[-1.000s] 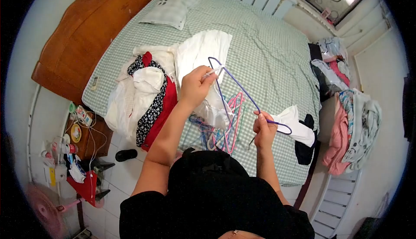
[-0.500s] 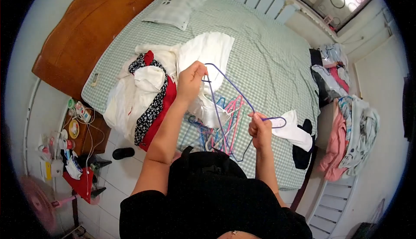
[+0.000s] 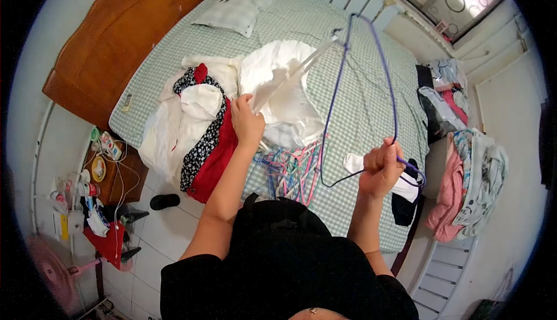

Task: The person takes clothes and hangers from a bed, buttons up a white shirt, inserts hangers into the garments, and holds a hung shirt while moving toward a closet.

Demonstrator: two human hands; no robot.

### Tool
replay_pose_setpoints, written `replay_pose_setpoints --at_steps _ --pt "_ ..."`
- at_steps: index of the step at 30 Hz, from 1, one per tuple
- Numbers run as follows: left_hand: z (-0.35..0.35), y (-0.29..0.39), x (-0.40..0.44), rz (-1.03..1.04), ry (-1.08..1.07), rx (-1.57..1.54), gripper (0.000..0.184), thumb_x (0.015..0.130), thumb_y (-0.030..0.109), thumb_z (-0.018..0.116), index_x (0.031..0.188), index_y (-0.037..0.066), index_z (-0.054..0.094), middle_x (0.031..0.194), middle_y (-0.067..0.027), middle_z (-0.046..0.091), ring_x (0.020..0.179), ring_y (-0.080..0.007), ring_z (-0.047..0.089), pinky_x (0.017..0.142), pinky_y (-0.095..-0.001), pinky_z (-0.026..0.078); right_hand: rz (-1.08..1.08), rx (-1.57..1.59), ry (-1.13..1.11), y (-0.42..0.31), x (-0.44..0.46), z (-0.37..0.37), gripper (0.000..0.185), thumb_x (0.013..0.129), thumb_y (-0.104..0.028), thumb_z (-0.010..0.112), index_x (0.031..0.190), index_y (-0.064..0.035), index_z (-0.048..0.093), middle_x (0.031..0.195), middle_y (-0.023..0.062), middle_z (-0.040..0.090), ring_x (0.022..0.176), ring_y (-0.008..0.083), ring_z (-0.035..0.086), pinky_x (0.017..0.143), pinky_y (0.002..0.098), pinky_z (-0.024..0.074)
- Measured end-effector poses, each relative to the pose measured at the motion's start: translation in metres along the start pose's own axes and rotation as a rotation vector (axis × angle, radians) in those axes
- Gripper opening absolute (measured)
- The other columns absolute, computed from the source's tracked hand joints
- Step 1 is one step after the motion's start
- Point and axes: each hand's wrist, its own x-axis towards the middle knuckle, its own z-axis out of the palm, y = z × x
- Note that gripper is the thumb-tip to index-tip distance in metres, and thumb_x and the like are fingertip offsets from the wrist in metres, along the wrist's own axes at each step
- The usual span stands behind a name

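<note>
My right hand (image 3: 382,168) is closed round a purple hanger (image 3: 390,82) near its hook and holds it up, tilted, over the bed. A thin strap of a white strappy top (image 3: 293,111) stretches up to the small notch at the hanger's far corner. At the near left side of the white top is my left hand (image 3: 248,124), its fingers pinched on the fabric. Below the top lies a heap of pink, blue and purple hangers (image 3: 290,172). Left of my left hand rests a pile of white clothes (image 3: 162,128) with a red and black floral garment (image 3: 212,163).
The bed (image 3: 371,88) has a green checked sheet and a pillow (image 3: 238,10). White and black socks (image 3: 404,204) lie near its right edge. Folded clothes (image 3: 464,186) hang at the right. A cluttered nightstand (image 3: 125,172) and pink fan (image 3: 55,271) stand at the left.
My right hand has moved right with the hanger, which now stands higher and tilted. My left hand has left the hanger and holds the white top, now lifted and spread with its strap on the hanger.
</note>
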Motion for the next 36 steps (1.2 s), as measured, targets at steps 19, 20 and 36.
replay_pose_setpoints --at_steps 19,20,36 --pt "-0.055 -0.017 -0.114 -0.809 -1.096 -0.711 0.020 0.086 0.018 0.057 0.099 0.003 0.060 0.085 -0.0052 0.061 0.067 -0.0110 0.055 0.063 -0.0235 0.045 0.081 0.094 0.098 0.010 0.032 0.018 0.020 0.093 -0.014 0.047 0.104 0.0014 0.055 0.054 -0.0078 0.024 0.041 0.0020 0.018 0.036 0.0198 0.0148" --pt "-0.056 -0.011 -0.115 -0.805 -1.016 -0.814 0.021 0.087 0.019 0.057 0.098 0.002 0.059 0.086 -0.0056 0.061 0.070 -0.0112 0.055 0.066 -0.0241 0.045 0.083 0.077 0.105 0.011 0.031 0.021 0.020 0.094 -0.014 0.047 0.104 0.0014 0.055 0.053 -0.0080 0.025 0.041 0.0018 0.018 0.036 0.0198 0.0148" --pt "-0.087 0.043 -0.115 -1.017 -0.838 -1.365 0.022 0.092 0.014 0.045 0.099 -0.004 0.057 0.102 -0.0163 0.061 0.100 -0.0241 0.058 0.091 -0.0367 0.047 0.179 0.104 0.133 0.021 0.021 0.036 0.021 0.092 -0.016 0.050 0.104 0.0003 0.055 0.054 -0.0082 0.023 0.042 0.0020 0.018 0.037 0.0208 0.0135"
